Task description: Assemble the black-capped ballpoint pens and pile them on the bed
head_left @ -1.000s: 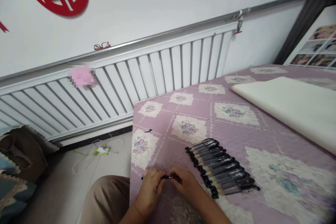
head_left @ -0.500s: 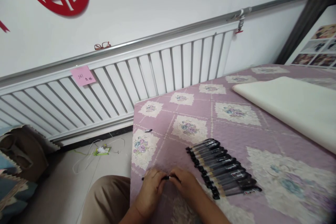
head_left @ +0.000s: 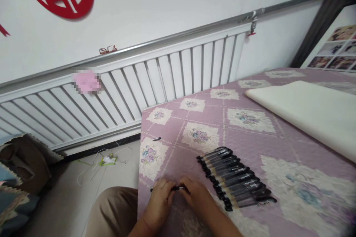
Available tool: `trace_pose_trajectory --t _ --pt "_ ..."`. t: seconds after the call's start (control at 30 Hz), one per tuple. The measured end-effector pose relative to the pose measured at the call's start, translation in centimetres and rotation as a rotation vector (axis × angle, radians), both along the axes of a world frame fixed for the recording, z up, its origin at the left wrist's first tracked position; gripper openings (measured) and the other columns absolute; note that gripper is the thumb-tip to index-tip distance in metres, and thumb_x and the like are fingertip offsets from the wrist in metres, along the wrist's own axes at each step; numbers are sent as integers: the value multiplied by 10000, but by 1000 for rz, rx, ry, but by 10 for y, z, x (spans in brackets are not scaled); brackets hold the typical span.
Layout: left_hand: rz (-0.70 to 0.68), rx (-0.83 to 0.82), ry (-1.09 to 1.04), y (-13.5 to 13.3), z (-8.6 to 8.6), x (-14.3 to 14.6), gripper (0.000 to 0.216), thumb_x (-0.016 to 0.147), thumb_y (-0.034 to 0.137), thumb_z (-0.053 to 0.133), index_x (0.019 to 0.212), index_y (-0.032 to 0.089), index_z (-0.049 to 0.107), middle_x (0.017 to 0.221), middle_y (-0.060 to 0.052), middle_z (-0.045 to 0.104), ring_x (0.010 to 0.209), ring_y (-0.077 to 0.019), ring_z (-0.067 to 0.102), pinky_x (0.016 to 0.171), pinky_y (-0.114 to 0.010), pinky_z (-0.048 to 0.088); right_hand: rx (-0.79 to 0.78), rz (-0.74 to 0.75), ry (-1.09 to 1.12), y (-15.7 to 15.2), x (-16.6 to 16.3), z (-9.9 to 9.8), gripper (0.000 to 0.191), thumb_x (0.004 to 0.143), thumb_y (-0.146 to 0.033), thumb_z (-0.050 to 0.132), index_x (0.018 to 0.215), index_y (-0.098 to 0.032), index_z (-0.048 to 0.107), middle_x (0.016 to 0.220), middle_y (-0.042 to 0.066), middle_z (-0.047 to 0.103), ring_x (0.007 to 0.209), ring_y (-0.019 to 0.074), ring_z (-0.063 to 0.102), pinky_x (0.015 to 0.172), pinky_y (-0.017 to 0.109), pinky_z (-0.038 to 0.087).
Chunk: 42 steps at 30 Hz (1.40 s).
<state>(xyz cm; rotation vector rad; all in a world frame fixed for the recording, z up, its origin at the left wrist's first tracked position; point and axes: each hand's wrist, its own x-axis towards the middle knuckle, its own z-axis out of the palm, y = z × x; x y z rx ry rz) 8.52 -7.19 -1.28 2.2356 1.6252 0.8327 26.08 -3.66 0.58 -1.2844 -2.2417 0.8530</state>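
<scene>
Over the flowered cloth (head_left: 180, 164), left hand (head_left: 161, 197) grips pen (head_left: 176, 188), right hand (head_left: 195, 192) pinches its end, likely steadying it.

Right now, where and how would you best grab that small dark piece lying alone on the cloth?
I'd likely pinch the small dark piece across its middle, coming from above: it looks slender, lies flat, and has cloth along both long sides with nothing else touching it.

Surface (head_left: 178, 155) under mauve flower-patterned cloth, black pens (head_left: 236, 176) in a slanting row, small dark piece (head_left: 156, 139) near the left edge, cream sheet (head_left: 311, 109) at right.
</scene>
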Motion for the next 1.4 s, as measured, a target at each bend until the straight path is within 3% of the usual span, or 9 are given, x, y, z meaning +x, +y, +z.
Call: trace_pose_trajectory --t 0.23,0.37,0.53,0.67,0.83,0.97,1.13,1.27,1.4 --pt "7 -13 -20 0 -2 -1 283 848 110 476 1055 231 626 962 -42 651 916 -205 587 841 -375 483 5 -19 17 1 -1 1 171 840 -206 515 971 -216 624 991 55 663 935 211 597 818 314 438" --pt "10 -3 -7 0 -5 -2 282 838 99 490 1052 228 621 954 -42 651 913 -207 589 839 -380 481 -11 -3 -21 1 -2 4 157 870 -239 482 872 -208 636 947 64 668 901 216 605 784 316 446" --pt "16 -1 -10 -1 -6 -2 292 839 100 502 1075 234 611 975 -38 648 933 -209 586 852 -383 476 -7 -5 -7 1 -2 6 161 844 -209 510 950 -203 631 989 68 665 925 215 601 798 311 444" --pt "29 3 0 -1 -6 -2 289 827 95 505 1063 221 614 977 -45 653 939 -214 591 866 -395 475 -16 0 -40 0 -1 6 164 873 -240 483 861 -198 641 924 68 671 884 217 607 778 315 444" --pt "12 -9 -1 -1 -5 -2 287 842 104 495 1072 230 613 983 -41 653 938 -208 589 866 -386 473 7 5 6 0 -1 4 155 849 -209 517 952 -208 633 977 55 670 913 211 605 779 302 442" --pt "14 -18 9 -1 -3 -1 287 831 84 495 1047 226 620 965 -37 652 918 -207 590 842 -380 476 0 9 -47 1 -1 3 174 878 -236 485 889 -185 651 941 75 679 901 229 613 789 328 446" --pt "4 -21 10 -1 -3 -1 303 839 84 493 1068 241 613 981 -31 650 933 -205 584 848 -371 470 4 24 -15 0 0 5 201 844 -194 517 1003 -197 640 1018 70 678 964 226 609 830 324 447" --pt "15 -32 30 0 -3 -2 285 827 83 507 1041 232 621 951 -29 652 903 -207 590 824 -370 473 17 31 -40 -1 1 4 181 875 -229 478 901 -196 654 965 77 685 930 232 614 803 333 456" --pt "0 -29 23 0 -4 -2 286 837 90 496 1053 233 617 958 -26 653 913 -201 591 849 -371 464 23 18 21 -1 0 0 196 861 -226 496 990 -216 642 999 64 682 936 220 617 805 320 458"
